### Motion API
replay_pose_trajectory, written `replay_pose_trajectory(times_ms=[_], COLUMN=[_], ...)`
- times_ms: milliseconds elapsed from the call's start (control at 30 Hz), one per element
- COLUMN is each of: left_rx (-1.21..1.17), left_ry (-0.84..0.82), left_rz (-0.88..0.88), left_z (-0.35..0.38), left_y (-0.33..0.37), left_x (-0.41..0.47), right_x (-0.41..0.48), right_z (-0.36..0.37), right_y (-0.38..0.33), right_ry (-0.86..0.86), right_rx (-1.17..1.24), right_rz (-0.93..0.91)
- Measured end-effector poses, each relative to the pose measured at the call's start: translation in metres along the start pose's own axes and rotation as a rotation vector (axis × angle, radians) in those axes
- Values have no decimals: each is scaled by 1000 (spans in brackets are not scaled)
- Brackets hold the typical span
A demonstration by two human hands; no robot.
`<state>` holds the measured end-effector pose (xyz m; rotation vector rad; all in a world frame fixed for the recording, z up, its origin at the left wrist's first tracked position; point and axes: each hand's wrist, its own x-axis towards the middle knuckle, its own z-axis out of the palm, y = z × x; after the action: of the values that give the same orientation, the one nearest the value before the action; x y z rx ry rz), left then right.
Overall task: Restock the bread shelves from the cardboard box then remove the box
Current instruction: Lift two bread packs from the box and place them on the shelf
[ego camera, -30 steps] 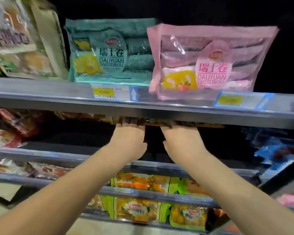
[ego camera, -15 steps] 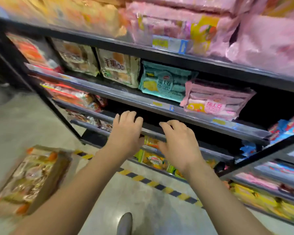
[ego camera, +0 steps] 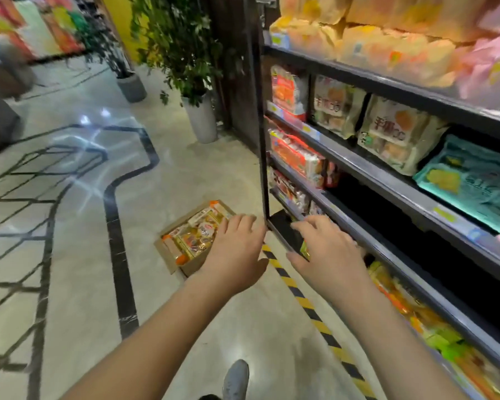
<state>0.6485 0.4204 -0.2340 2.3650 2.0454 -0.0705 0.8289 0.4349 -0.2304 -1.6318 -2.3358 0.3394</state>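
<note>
Both hands are empty, fingers loosely spread. The left hand (ego camera: 237, 249) now hovers over the cardboard box (ego camera: 195, 265) at frame centre, seemingly without touching it. The right hand (ego camera: 326, 252) has left the shelves (ego camera: 387, 183) at right. Earlier the box sat lower left.

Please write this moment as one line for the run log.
left hand: open, empty, stretched toward cardboard box | right hand: open, empty, near shelf edge | cardboard box: on floor, bread packs inside
</note>
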Motion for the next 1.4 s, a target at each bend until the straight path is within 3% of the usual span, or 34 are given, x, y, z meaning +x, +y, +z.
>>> replay_pose_trajectory(times_ms=[167, 333, 833, 1400], left_rx=[-29, -97, -248, -360], left_ry=[-36, -21, -129, -306], left_rz=[-214, -301, -451, -651], left_z=[3, 11, 53, 128], left_y=[-62, -123, -358, -474], left_x=[-24, -32, 47, 224], right_x=[34, 77, 271, 521], right_z=[15, 40, 146, 258], right_y=[-47, -90, -213, -198], right_ry=[-72, -122, -363, -559], right_rx=[10, -14, -77, 2], right_rz=[-154, -260, -270, -379])
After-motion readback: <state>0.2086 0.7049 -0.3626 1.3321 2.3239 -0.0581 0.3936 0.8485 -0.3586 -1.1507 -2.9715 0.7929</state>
